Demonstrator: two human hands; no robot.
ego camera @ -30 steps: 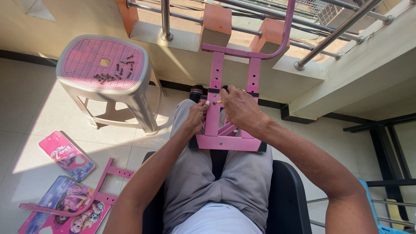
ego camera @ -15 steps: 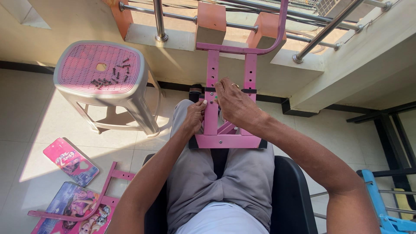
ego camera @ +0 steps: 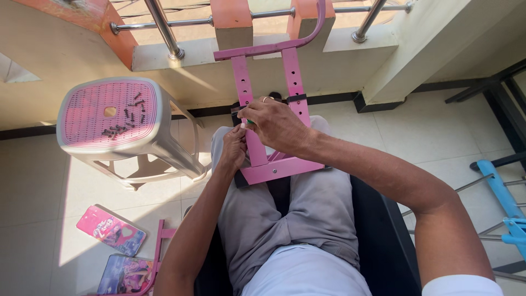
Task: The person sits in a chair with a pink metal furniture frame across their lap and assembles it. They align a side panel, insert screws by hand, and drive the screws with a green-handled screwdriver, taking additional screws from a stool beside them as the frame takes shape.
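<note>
The pink metal frame (ego camera: 272,109) stood upright on the person's lap, its base across the thighs. The right hand (ego camera: 276,125) curled around its left upright, pinching a small green-tipped tool (ego camera: 249,121). The left hand (ego camera: 234,149), fingers closed, touched the same upright lower down. At nine o'clock, a pink stool (ego camera: 109,118) carried loose dark screws (ego camera: 125,121).
</note>
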